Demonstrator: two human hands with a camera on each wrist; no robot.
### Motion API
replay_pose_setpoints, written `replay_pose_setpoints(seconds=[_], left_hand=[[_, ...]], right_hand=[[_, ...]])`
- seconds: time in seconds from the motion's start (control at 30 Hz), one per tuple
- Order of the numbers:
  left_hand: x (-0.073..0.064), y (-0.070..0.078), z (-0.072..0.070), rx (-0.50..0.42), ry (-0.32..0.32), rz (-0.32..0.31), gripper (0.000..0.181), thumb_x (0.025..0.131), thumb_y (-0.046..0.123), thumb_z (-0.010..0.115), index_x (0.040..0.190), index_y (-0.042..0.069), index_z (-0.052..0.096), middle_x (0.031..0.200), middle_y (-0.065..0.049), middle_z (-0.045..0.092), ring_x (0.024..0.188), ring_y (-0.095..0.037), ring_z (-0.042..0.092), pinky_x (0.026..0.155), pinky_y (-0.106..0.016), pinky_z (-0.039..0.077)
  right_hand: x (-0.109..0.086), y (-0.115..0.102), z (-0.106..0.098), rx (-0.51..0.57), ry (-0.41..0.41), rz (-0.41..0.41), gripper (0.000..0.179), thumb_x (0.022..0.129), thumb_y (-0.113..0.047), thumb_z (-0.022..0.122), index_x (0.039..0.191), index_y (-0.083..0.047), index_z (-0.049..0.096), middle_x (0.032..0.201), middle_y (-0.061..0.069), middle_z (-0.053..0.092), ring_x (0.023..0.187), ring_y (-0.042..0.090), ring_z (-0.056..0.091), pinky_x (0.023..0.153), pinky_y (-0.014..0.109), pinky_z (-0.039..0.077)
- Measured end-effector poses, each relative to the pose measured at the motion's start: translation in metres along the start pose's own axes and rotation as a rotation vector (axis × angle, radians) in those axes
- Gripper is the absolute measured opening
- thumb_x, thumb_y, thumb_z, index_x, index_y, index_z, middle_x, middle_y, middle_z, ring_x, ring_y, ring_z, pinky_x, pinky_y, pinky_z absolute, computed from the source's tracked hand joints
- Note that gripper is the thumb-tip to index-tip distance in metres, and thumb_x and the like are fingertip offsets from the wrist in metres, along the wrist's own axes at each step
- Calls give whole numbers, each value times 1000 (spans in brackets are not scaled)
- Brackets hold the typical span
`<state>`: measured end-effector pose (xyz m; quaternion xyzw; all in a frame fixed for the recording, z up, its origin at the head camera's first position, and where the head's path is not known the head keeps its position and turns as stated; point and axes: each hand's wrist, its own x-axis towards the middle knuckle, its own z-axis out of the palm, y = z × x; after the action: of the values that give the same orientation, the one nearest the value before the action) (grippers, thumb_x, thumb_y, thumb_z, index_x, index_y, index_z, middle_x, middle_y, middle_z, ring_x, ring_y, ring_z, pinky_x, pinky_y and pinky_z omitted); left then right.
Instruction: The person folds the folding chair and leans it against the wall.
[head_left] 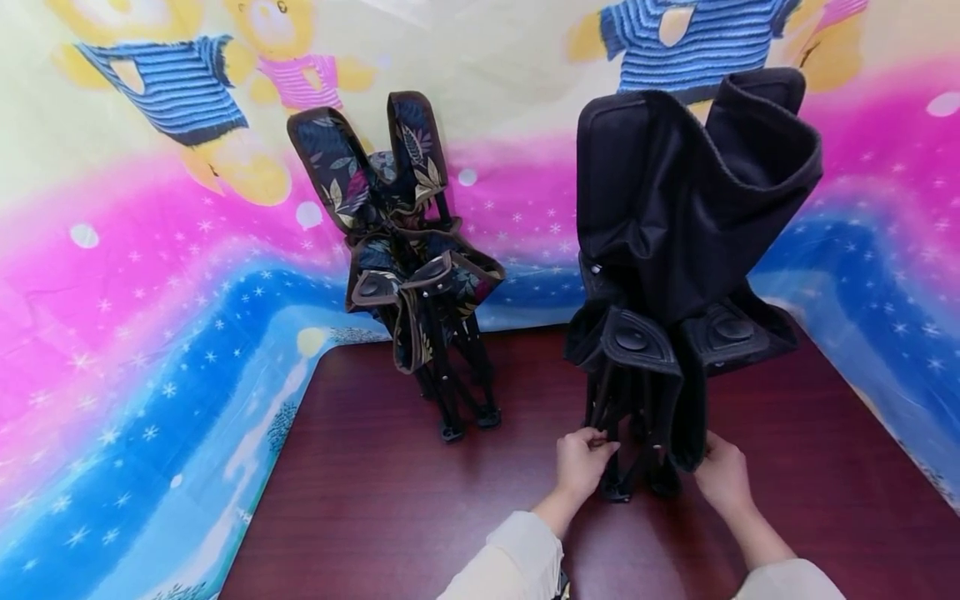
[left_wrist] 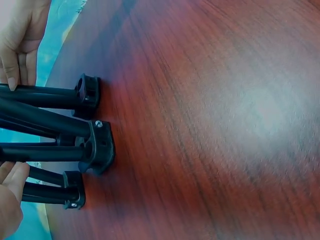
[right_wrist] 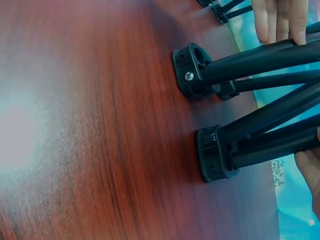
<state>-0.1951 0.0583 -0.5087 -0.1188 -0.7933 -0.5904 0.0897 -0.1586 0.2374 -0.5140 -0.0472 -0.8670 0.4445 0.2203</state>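
Observation:
A black folded camp chair point(head_left: 667, 217) stands upright on the dark red wood-grain table point(head_left: 360, 500), its fabric seat flopping over the top. Low on its left side, my left hand point(head_left: 581, 464) grips a black leg tube between thumb and fingers. Opposite it, my right hand point(head_left: 723, 475) holds a leg on the right side, partly hidden by hanging fabric. The left wrist view shows the chair's plastic feet point(left_wrist: 102, 145) bunched close together. In the right wrist view, a screwed foot point(right_wrist: 212, 155) meets the tabletop, with my right thumb against the tube above it.
A second folded chair point(head_left: 408, 242), smaller and with leaf-patterned fabric, stands to the left near the table's back edge. Behind the table hangs a colourful cloth point(head_left: 502, 192) printed with bears. A small patterned item peeks out beside my left sleeve point(head_left: 517, 554).

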Motion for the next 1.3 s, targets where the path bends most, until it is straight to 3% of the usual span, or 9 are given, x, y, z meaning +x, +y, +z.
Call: replay_pose_setpoints(seconds=[0.3,0.6,0.87,1.07,1.3], left_hand=[[5,0,-2,131,-68,76,5,69,0,67,68,0,63,67,-7,65,61,0,58,53,-6,42],[9,0,-3,179,-100,143,8,70,-1,67,67,0,59,66,-6,64,61,1,58,53,-6,42],[14,0,-4,186,-104,117,7,71,-1,66,69,1,59,67,-5,64,62,1,57,54,-6,42],[21,-2,-5,219,-89,142,4,71,1,65,73,-1,63,66,-5,64,60,0,58,53,-6,42],[32,-6,-6,207,-28,124,4,71,3,66,73,-1,64,66,-4,64,59,0,57,52,-7,42]], right_hand=[[4,-1,2,-88,53,-89,10,67,-3,67,65,-3,58,53,1,54,48,-1,40,43,24,35],[4,2,7,-91,96,-100,13,68,0,65,62,-5,55,48,-2,46,45,3,34,42,22,30],[6,2,14,-64,113,-63,7,70,0,64,71,-5,61,56,2,56,49,2,39,45,15,30],[11,-3,19,-60,121,-7,14,72,7,54,79,-1,63,66,9,61,52,2,42,48,14,31],[22,-9,31,-25,130,62,14,75,7,53,83,2,63,78,15,63,62,-5,48,53,8,34]])
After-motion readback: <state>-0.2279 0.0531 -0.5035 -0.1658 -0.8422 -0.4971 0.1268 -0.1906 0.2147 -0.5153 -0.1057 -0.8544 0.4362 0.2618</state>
